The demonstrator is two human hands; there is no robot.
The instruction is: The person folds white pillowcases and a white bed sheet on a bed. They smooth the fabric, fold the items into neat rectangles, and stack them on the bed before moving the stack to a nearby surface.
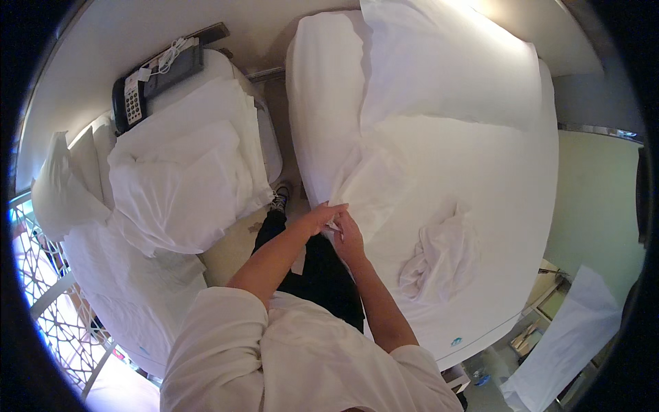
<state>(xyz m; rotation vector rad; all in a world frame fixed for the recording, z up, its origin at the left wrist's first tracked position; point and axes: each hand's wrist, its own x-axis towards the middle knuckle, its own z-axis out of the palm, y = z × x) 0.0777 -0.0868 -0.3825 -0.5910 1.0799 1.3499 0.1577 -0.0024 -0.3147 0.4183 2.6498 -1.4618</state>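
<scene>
Both hands are close together at the near left side of a bed with a white sheet (494,170). My left hand (325,216) and my right hand (350,238) pinch a bunched edge of white cloth (370,180), and a bit of it shows between the fingers. Folds run from this cloth up the bed towards a white pillow (453,67) at the far end. Where the cloth ends against the sheet is hard to tell. To the right of my right hand a crumpled white cloth (443,257) lies on the mattress.
Left of me, a second bed (128,288) carries piled white bedding (180,180) and pillows (67,185). A telephone (133,100) and a white cable (172,54) are by the wall. My foot (280,198) stands in the narrow gap. White cloth (571,329) hangs at lower right.
</scene>
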